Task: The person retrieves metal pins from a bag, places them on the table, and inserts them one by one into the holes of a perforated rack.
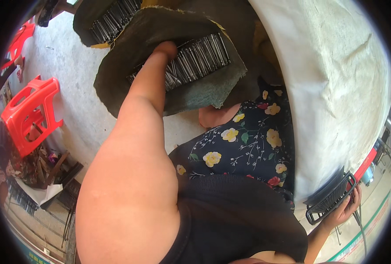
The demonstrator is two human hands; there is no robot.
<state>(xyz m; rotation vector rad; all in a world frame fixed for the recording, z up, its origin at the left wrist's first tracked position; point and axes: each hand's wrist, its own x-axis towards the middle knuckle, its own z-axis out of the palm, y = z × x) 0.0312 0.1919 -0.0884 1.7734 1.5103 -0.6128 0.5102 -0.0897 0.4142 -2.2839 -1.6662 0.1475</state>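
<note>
My left arm stretches down into a dark open sack (116, 66) holding a row of thin black metal rods (204, 55). My left hand (165, 49) is at the left end of the visible rods; its fingers are hidden, so I cannot tell whether it is open or closed. Far to the right, beside the white sheet, my right hand (348, 207) is closed on the edge of a black wire rack (332, 199) with parallel bars. The rack is tilted, with dark flat pieces against its far side.
Another sack (83, 31) of similar rods stands beyond the first. A red plastic chair (30, 114) and a pile of scraps (37, 169) are at left. White sheeting (336, 88) covers a large surface at right. My floral-clad lap (239, 141) is below the sack.
</note>
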